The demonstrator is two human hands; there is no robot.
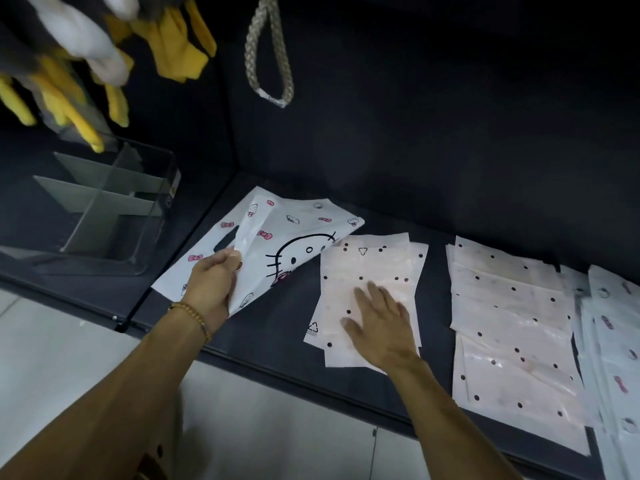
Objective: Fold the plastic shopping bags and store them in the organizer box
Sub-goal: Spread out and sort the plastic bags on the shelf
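Note:
A white cat-print bag [298,230] lies partly folded on the dark counter [277,327], one side turned over. My left hand [214,282] grips its folded edge near the handle cut-out. To the right lies a pale pink dotted bag [367,271], and my right hand [381,323] rests flat on it with fingers spread. The clear organizer box [114,202] with grey dividers stands at the left, apart from both hands.
A pile of pink dotted bags [512,327] lies further right, with more cat-print bags [613,358] at the far right edge. Yellow gloves [62,95] hang above the box, and a braided rope loop [268,53] hangs on the dark back wall.

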